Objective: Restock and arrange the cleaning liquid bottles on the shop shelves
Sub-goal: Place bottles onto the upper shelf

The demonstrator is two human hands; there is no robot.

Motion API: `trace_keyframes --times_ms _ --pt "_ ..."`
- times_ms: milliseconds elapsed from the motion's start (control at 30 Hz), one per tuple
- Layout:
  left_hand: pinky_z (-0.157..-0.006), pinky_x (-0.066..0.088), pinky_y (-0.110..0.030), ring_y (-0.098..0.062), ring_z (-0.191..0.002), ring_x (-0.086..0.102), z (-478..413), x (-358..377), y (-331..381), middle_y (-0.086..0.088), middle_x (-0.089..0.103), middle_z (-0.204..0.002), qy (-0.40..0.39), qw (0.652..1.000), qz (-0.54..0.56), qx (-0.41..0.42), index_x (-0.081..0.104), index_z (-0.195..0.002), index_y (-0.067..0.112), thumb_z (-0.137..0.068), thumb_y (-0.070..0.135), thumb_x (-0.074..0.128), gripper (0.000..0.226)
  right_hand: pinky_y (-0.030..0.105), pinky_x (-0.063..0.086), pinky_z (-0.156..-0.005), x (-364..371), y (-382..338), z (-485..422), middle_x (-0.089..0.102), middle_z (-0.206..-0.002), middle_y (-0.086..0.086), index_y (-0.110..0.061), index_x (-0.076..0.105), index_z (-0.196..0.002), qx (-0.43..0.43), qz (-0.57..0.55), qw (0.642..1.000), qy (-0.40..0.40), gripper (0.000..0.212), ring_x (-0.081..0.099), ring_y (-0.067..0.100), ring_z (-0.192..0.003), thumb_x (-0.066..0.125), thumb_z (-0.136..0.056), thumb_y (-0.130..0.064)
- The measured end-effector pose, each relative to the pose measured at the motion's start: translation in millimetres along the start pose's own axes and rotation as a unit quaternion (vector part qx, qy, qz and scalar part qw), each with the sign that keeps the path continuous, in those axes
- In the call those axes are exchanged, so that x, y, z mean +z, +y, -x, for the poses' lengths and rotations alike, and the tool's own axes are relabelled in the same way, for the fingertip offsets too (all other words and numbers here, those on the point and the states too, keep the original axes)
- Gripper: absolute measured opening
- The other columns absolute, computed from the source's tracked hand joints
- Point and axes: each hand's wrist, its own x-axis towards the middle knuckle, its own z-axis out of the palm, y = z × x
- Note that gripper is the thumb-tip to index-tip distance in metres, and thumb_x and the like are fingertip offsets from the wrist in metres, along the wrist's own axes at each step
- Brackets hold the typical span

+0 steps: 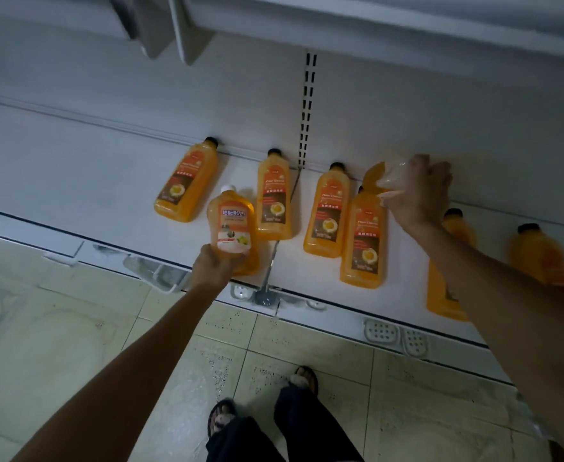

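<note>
Several orange cleaning liquid bottles with black caps stand on the low white shelf [74, 181], among them one at the left [184, 185], one beside it [274, 198] and a front one [363, 241]. My left hand [212, 266] grips the base of a rounder orange bottle with a white cap [232, 225] at the shelf's front edge. My right hand [417, 191] is closed over the top of another orange bottle [375, 176] near the back panel. Two more bottles [540, 251] stand to the right, partly hidden by my right forearm.
A slotted upright [307, 108] runs up the back panel. An upper shelf [373, 18] overhangs the bottles. Plastic label holders [395, 333] sit on the shelf's front rail. My feet in sandals [303, 380] stand on the tiled floor below.
</note>
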Motion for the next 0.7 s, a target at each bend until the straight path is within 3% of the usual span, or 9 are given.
trace_keyframes --times_ms 133,267,333,400,433,500,600,700 --pt "-0.077 0.046 -0.031 -0.020 -0.090 0.055 11.4 -1.5 -3.8 -0.010 0.062 -0.107 -0.018 0.999 -0.030 -0.007 0.054 -0.119 0.006 -0.082 0.035 0.068 0.049 0.033 0.046 -0.068 -8.5 6.3 23.1 0.044 -0.126 0.017 -0.016 0.044 -0.122 -0.012 -0.027 0.999 -0.014 0.056 0.058 0.034 -0.099 0.075 -0.078 -0.030" --pt "-0.078 0.052 -0.034 -0.026 -0.097 0.059 14.8 -7.8 -3.0 -0.012 0.061 -0.112 -0.047 0.996 -0.028 -0.073 0.048 -0.124 0.007 -0.073 0.043 0.075 0.068 0.024 0.038 -0.081 -11.7 6.9 46.2 0.037 -0.138 0.017 -0.019 0.051 -0.126 0.017 -0.087 0.995 -0.038 0.044 0.048 0.033 -0.118 0.067 -0.085 -0.021" --pt "-0.073 0.053 -0.032 -0.026 -0.097 0.060 17.3 -9.2 -3.1 -0.012 0.060 -0.113 -0.064 0.992 -0.018 -0.103 0.045 -0.125 0.007 -0.070 0.044 0.078 0.074 0.015 0.030 -0.085 -10.5 5.8 51.3 0.041 -0.137 0.014 -0.014 0.056 -0.119 0.056 -0.148 0.987 -0.039 0.030 0.041 0.027 -0.125 0.060 -0.089 -0.017" --pt "-0.070 0.050 -0.030 -0.024 -0.095 0.059 20.8 -8.7 -3.1 -0.011 0.060 -0.109 -0.086 0.991 -0.004 -0.101 0.047 -0.120 0.008 -0.072 0.039 0.077 0.064 0.012 0.036 -0.079 -9.9 2.9 51.5 0.059 -0.111 0.006 -0.016 0.064 -0.094 0.115 -0.240 0.964 -0.017 0.008 0.053 0.021 -0.111 0.062 -0.088 -0.020" --pt "-0.072 0.050 -0.030 -0.024 -0.094 0.060 22.3 -8.3 -3.5 -0.010 0.061 -0.106 -0.096 0.991 0.011 -0.094 0.050 -0.116 0.011 -0.074 0.035 0.077 0.056 0.011 0.041 -0.068 -14.3 -2.1 48.1 0.062 -0.091 -0.001 -0.020 0.062 -0.078 0.162 -0.291 0.943 -0.010 0.009 0.059 0.016 -0.094 0.068 -0.083 -0.023" --pt "-0.076 0.052 -0.033 -0.023 -0.090 0.062 26.5 -10.3 -2.3 -0.007 0.063 -0.101 -0.116 0.988 0.057 -0.090 0.054 -0.106 0.017 -0.075 0.030 0.075 0.040 0.014 0.044 -0.057 -20.1 -7.8 37.7 0.055 -0.071 -0.005 -0.019 0.055 -0.071 0.244 -0.333 0.911 -0.024 0.024 0.056 0.011 -0.074 0.076 -0.074 -0.031" --pt "-0.082 0.054 -0.040 -0.025 -0.093 0.062 32.9 -15.6 -1.8 -0.008 0.063 -0.104 -0.137 0.975 0.146 -0.098 0.055 -0.109 0.018 -0.075 0.024 0.074 0.039 0.032 0.049 -0.078 -23.6 -3.0 34.7 0.055 -0.081 0.002 -0.020 0.051 -0.089 0.241 -0.217 0.934 -0.148 0.027 0.055 0.018 -0.082 0.064 -0.078 -0.041" --pt "-0.077 0.054 -0.038 -0.026 -0.092 0.061 44.0 -17.7 -0.1 -0.009 0.061 -0.104 -0.132 0.963 0.209 -0.111 0.055 -0.111 0.014 -0.077 0.018 0.071 0.037 0.035 0.048 -0.090 -21.2 18.6 43.3 0.053 -0.097 0.001 -0.021 0.049 -0.095 0.255 -0.370 0.869 -0.208 0.018 0.053 0.019 -0.097 0.054 -0.084 -0.035"
